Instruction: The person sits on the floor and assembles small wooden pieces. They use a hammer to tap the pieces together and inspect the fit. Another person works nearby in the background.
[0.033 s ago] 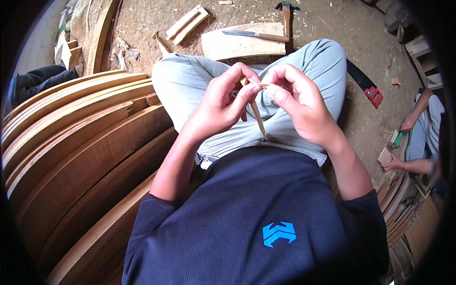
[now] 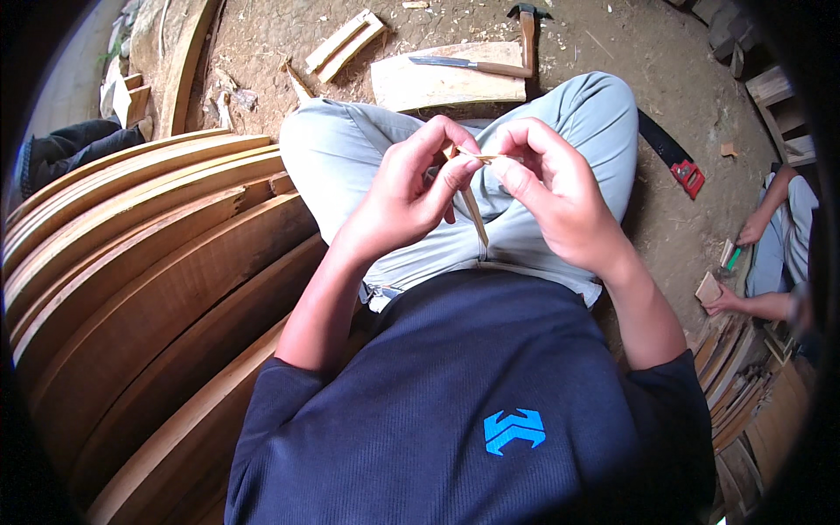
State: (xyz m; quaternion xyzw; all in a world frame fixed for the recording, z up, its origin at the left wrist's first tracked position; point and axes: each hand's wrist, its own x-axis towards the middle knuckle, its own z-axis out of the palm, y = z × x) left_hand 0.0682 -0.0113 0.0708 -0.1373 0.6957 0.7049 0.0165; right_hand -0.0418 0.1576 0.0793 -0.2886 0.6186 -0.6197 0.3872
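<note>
My left hand (image 2: 411, 179) is closed in a pinch above my lap, holding a thin yellowish strip (image 2: 475, 219) that looks like split wood or bamboo. One length of it hangs down from the fingers toward my waist. Facing it, my right hand (image 2: 560, 197) pinches the strip's other part between thumb and forefinger. The strip bends or crosses at the fingertips; the exact shape there is too small to tell. Both hands are nearly touching, over my crossed legs in light grey trousers (image 2: 332, 149).
Beyond my knees, a wooden board (image 2: 394, 83) bears a knife (image 2: 464, 64); a hammer (image 2: 528, 39) stands against it. At right lie a red-handled saw (image 2: 687, 175) and another person's hands (image 2: 724, 300) holding a wood block. Curved planks (image 2: 157, 280) are stacked at my left.
</note>
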